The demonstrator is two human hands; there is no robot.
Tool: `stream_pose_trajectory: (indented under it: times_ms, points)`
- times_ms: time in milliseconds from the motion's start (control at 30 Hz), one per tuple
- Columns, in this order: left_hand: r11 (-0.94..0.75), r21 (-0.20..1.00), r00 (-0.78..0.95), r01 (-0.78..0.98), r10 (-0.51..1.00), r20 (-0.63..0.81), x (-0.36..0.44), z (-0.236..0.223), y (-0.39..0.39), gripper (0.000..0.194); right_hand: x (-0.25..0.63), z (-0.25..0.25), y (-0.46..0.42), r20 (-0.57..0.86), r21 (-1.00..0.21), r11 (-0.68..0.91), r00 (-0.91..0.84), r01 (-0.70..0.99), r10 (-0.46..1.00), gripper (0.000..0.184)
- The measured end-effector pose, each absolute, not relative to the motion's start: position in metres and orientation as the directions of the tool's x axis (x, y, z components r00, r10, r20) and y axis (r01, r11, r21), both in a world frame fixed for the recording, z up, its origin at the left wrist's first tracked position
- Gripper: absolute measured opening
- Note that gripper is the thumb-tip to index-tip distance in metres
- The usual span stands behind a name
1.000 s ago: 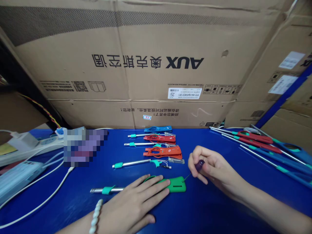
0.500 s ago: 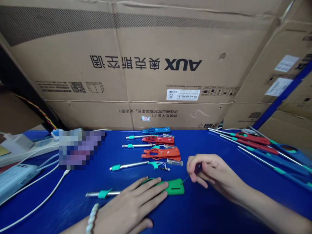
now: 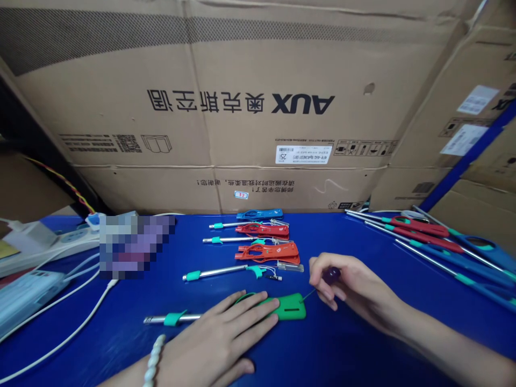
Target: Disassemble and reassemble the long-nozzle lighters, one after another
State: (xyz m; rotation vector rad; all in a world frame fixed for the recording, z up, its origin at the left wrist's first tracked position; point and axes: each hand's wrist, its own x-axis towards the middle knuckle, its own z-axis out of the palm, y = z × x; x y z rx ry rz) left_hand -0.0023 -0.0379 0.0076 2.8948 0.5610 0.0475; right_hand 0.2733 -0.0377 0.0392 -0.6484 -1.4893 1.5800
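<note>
Since the earlier views, our right hand has rolled its fingers around the purple-handled screwdriver, its tip still at the right end of the green lighter casing, lower centre of the frame, suggesting a turn. Our left hand, flat with fingers slightly spread, stays on the casing.

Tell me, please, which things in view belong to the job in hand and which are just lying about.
Seemingly part of the job:
green casing, under the left hand
dark-handled tool, in the right hand
probably the red casings and blue casing

Apparently just lying about:
power strip
white cable
pale blue box
</note>
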Motion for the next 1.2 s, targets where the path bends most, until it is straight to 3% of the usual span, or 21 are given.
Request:
stream_pose_trajectory:
  times_ms: [233, 533, 700, 933, 1200]
  points:
    - [-0.912, 0.190, 0.929, 0.364, 0.370, -0.004, -0.0032, 0.0071, -0.0375, 0.064, 0.2735, 0.0399, -0.0368, 0.173, -0.967, 0.053, -0.491, -0.249, 0.854, 0.033]
    - [-0.914, 0.191, 0.931, 0.358, 0.366, 0.006, -0.0037, 0.0064, -0.0384, 0.064, 0.2734, 0.0409, -0.0373, 0.159, -0.961, 0.022, -0.485, -0.277, 0.860, 0.040]
    - [-0.911, 0.193, 0.929, 0.364, 0.371, -0.005, -0.0031, 0.0070, -0.0383, 0.063, 0.2746, 0.0390, -0.0361, 0.163, -0.969, 0.041, -0.503, -0.245, 0.849, 0.032]
    - [-0.910, 0.217, 0.925, 0.352, 0.374, 0.067, -0.0032, 0.0051, -0.0379, 0.062, 0.2741, 0.0428, -0.0381, 0.164, -0.960, 0.031, -0.470, -0.278, 0.868, 0.037]
    - [-0.908, 0.197, 0.925, 0.370, 0.379, 0.011, -0.0031, 0.0058, -0.0377, 0.063, 0.2768, 0.0403, -0.0344, 0.199, -0.968, 0.099, -0.470, -0.229, 0.860, 0.032]
